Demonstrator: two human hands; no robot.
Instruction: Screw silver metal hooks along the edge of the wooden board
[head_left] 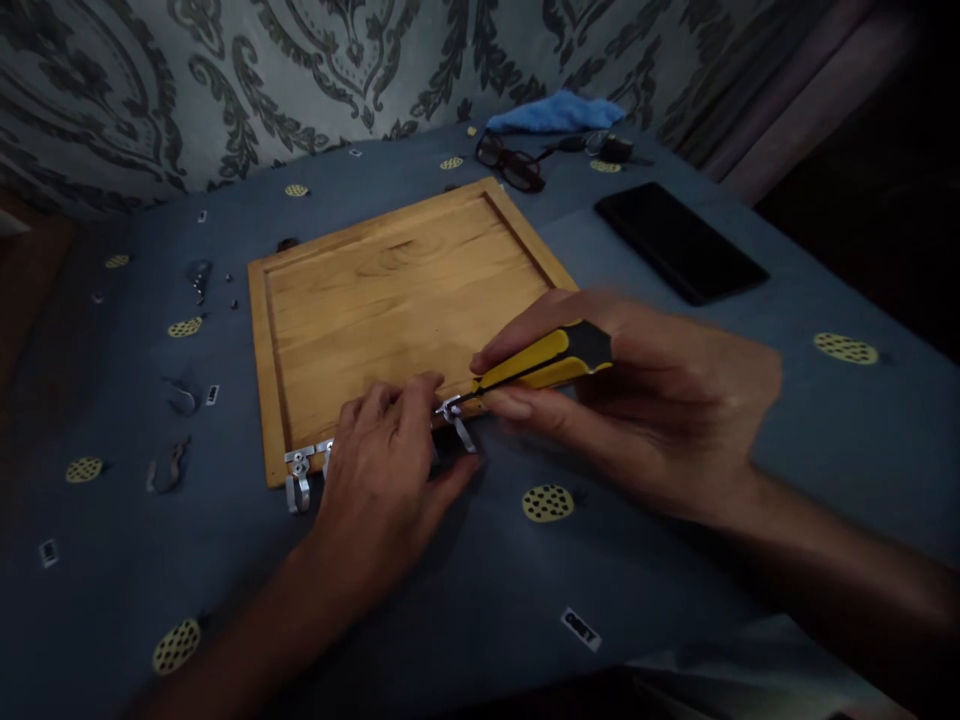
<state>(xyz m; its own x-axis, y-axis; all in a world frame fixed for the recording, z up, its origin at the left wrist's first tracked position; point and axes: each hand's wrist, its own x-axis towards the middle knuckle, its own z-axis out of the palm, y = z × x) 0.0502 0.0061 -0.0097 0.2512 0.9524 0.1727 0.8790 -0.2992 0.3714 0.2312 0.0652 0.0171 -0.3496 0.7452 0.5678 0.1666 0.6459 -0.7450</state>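
A wooden panel (390, 310) with a raised frame lies on the cloth-covered table. My right hand (652, 390) is closed around a yellow-and-black screwdriver (540, 362), its shaft pointing left and down at a metal hook (457, 420) on the panel's near edge. My left hand (379, 470) is closed about this hook, index finger by its plate and thumb by its curved end; the exact contact is partly hidden. Another hook (298, 480) is fixed at the panel's near left corner, and part of one more shows beside my left hand.
Loose hooks (171, 468) and small screws (199, 285) lie left of the panel. Beyond its right side are a black phone (682, 242), eyeglasses (514, 163) and a blue cloth (555, 112). A patterned wall or curtain (337, 70) borders the table's far side.
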